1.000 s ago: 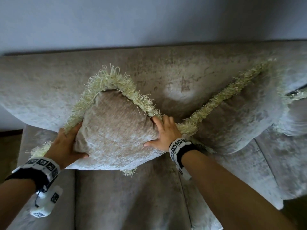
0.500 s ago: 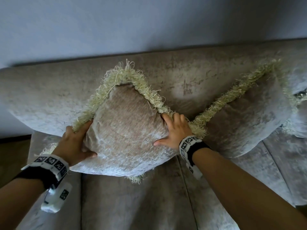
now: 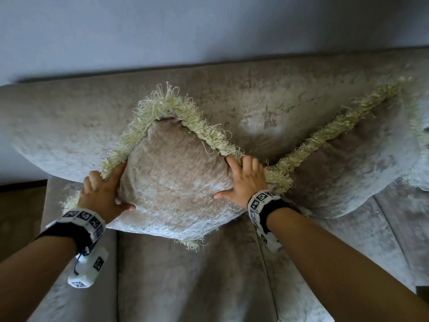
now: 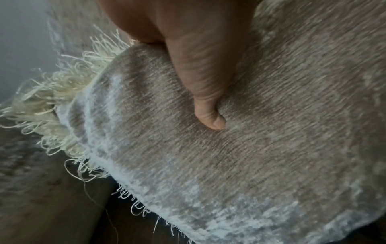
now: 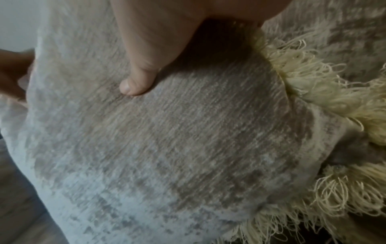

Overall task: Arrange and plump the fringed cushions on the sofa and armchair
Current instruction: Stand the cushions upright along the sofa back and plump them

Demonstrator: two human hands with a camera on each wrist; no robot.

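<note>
A beige fringed cushion (image 3: 176,182) stands on one corner against the sofa backrest (image 3: 69,126), its pale yellow fringe (image 3: 176,108) peaking at the top. My left hand (image 3: 109,191) grips its left side, thumb on the front and fingers behind the fringe. My right hand (image 3: 239,180) grips the right side the same way. In the left wrist view the thumb (image 4: 208,99) presses into the cushion (image 4: 229,165). The right wrist view shows the other thumb (image 5: 137,79) on the fabric (image 5: 177,148). A second fringed cushion (image 3: 348,173) leans to the right, touching the first.
The sofa seat (image 3: 185,275) spreads below the cushions. The left armrest (image 3: 58,287) runs under my left wrist. A plain wall (image 3: 209,31) rises behind the backrest. Part of a third cushion (image 3: 422,168) shows at the far right edge.
Both hands keep their hold on the cushion's sides. The cushion has shifted slightly up and to the right against the backrest.
</note>
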